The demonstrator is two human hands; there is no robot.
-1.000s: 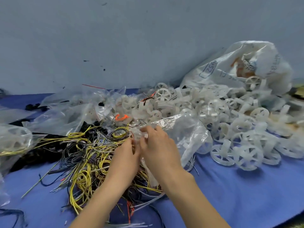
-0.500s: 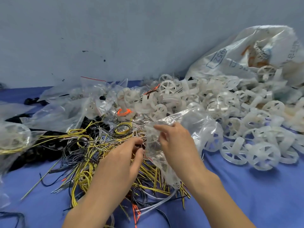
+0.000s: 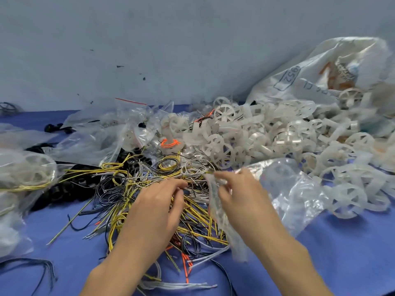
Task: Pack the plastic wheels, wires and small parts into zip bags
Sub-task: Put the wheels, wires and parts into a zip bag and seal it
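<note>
Pinching a clear zip bag (image 3: 288,189) at its edge, the right hand (image 3: 241,195) holds it over the wires (image 3: 119,186) on the blue bench (image 3: 346,253); the left hand (image 3: 158,208) rests on the wires, fingers curled, grip unclear; white wheels (image 3: 222,154) lie heaped behind.

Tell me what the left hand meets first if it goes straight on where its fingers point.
Probably the wire tangle: the left hand points away and slightly right, with pale coiled wires just past its fingertips. Depth is unclear.
</note>
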